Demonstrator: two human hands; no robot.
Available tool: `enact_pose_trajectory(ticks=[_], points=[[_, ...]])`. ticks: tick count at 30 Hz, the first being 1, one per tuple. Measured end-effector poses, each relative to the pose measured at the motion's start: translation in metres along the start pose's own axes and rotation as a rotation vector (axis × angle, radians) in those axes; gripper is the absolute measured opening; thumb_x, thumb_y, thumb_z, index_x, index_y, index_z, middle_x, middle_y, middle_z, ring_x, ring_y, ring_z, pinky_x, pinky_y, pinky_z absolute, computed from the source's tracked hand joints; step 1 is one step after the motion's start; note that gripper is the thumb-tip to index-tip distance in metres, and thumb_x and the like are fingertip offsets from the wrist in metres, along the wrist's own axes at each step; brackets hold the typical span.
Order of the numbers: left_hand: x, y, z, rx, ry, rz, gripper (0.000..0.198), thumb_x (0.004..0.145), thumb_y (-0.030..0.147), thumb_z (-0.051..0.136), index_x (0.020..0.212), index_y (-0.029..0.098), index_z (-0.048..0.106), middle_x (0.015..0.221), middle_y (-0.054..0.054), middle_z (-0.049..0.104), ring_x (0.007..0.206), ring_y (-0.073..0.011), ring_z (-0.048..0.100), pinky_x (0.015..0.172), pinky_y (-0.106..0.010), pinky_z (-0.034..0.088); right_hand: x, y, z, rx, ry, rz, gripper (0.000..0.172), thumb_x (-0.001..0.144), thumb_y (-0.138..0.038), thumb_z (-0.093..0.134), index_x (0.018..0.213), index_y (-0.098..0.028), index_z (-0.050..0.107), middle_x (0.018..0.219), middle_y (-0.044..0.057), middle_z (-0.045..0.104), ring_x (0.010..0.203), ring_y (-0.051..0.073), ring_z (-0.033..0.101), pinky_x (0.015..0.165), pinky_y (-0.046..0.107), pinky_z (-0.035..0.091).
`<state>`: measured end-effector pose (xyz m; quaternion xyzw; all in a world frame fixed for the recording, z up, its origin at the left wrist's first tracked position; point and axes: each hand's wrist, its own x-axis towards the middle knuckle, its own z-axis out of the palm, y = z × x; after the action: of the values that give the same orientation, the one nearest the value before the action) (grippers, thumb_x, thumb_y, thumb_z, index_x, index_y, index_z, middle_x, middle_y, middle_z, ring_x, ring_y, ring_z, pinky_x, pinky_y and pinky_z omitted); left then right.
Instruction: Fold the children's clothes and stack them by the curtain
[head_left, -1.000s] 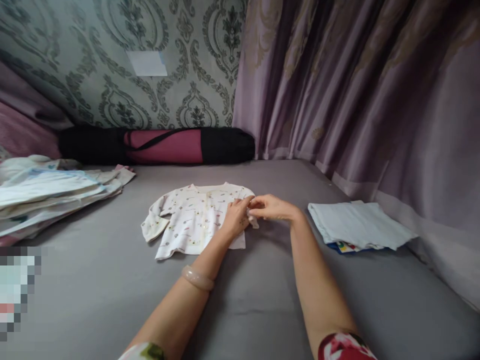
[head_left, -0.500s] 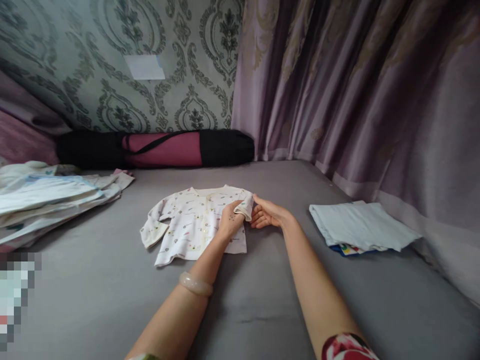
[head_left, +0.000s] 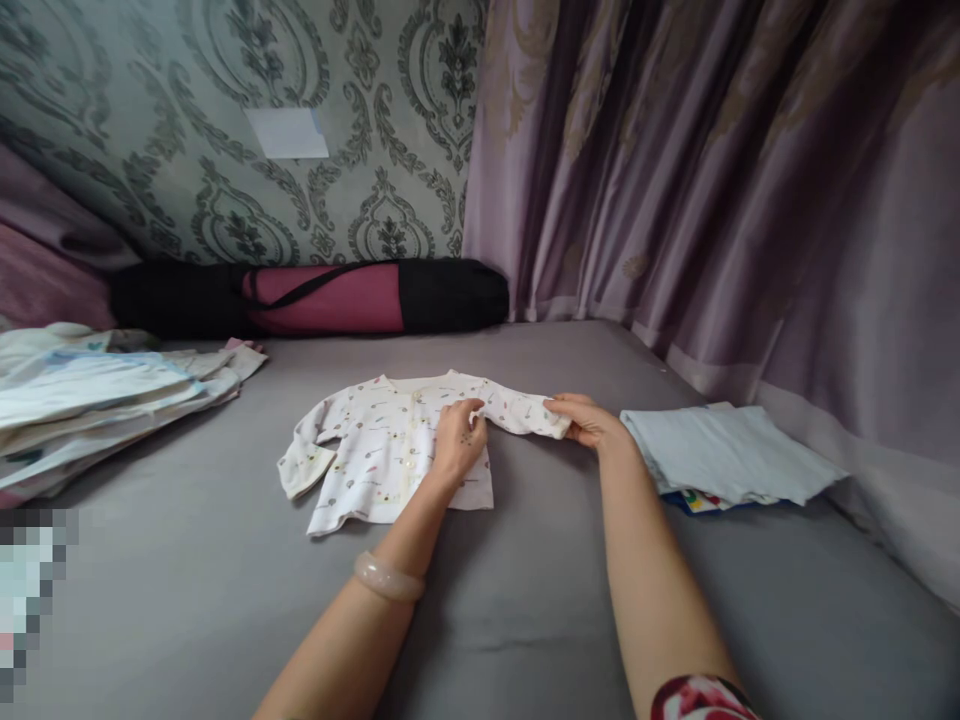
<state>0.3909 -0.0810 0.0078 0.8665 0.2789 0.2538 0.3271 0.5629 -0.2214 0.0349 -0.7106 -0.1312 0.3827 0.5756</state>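
A small white baby shirt (head_left: 375, 440) with a scattered print lies spread out on the grey sheet, its neckline at the far side. Its left-hand sleeve bends down beside the body. The right-hand sleeve (head_left: 517, 408) stretches out to the side. My right hand (head_left: 589, 420) grips the cuff of that sleeve, fingers and thumb closed on it. My left hand (head_left: 461, 440), with a pale bangle (head_left: 388, 577) farther up the arm, rests on the shirt near the armpit, fingers bent and closed on the fabric there.
A folded light cloth stack (head_left: 731, 455) lies to the right. On the left is a pile of light garments (head_left: 112, 400). A long black and maroon bag (head_left: 322, 298) lies along the patterned wall (head_left: 390, 130). Purple curtains (head_left: 600, 170) hang at the right.
The right-hand sleeve, bunched around my left hand before, now extends straight outward. My right hand has moved right and closed on its cuff. My left hand has come out of the sleeve.
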Motion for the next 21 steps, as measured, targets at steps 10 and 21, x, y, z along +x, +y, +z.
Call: enact_pose_trajectory(ticks=[10,21], points=[[-0.007,0.0,0.003,0.26,-0.194,-0.033,0.046,0.085,0.023,0.05,0.131,0.018,0.053,0.146,-0.009,0.046,0.136,-0.0333,0.032,0.109,-0.048,0.031,-0.005,-0.001,-0.028,-0.018,0.142,-0.101,0.057,0.072,-0.002,0.061,0.126,-0.019,0.054,0.077,-0.002,0.066,0.061,0.01,0.061,0.058,0.02,0.052],[-0.011,0.01,-0.003,0.444,-0.339,-0.025,0.048,0.092,0.03,0.04,0.139,0.031,0.047,0.153,-0.006,0.034,0.142,-0.0333,0.024,0.113,-0.049,0.023,0.012,0.013,-0.032,-0.671,0.31,-0.299,0.04,0.072,-0.01,0.048,0.101,-0.016,0.075,0.058,-0.004,0.056,0.049,0.009,0.043,0.051,0.02,0.033]])
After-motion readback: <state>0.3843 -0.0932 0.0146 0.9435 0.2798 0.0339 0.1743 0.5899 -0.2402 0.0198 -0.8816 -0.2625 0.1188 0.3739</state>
